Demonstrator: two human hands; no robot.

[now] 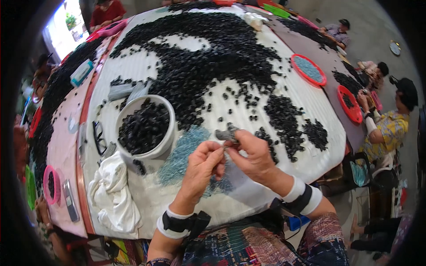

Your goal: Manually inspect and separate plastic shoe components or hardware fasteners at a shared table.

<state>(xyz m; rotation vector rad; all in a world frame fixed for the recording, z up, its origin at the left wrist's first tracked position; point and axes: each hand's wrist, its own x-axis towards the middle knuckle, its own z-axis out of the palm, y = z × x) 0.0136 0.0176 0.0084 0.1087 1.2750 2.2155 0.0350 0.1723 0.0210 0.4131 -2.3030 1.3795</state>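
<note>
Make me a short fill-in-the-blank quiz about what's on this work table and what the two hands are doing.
1. The white bucket is filled with small ____ pieces.
2. The right hand pinches a small ____ part above the table.
3. A pair of ____ lies on the table left of the bucket.
4. The crumpled cloth near the left hand is ____.

Missing words: black; grey; glasses; white

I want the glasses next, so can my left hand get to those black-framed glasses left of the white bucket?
Probably yes: the glasses lie uncovered, though the left hand must skirt the bucket.
</note>
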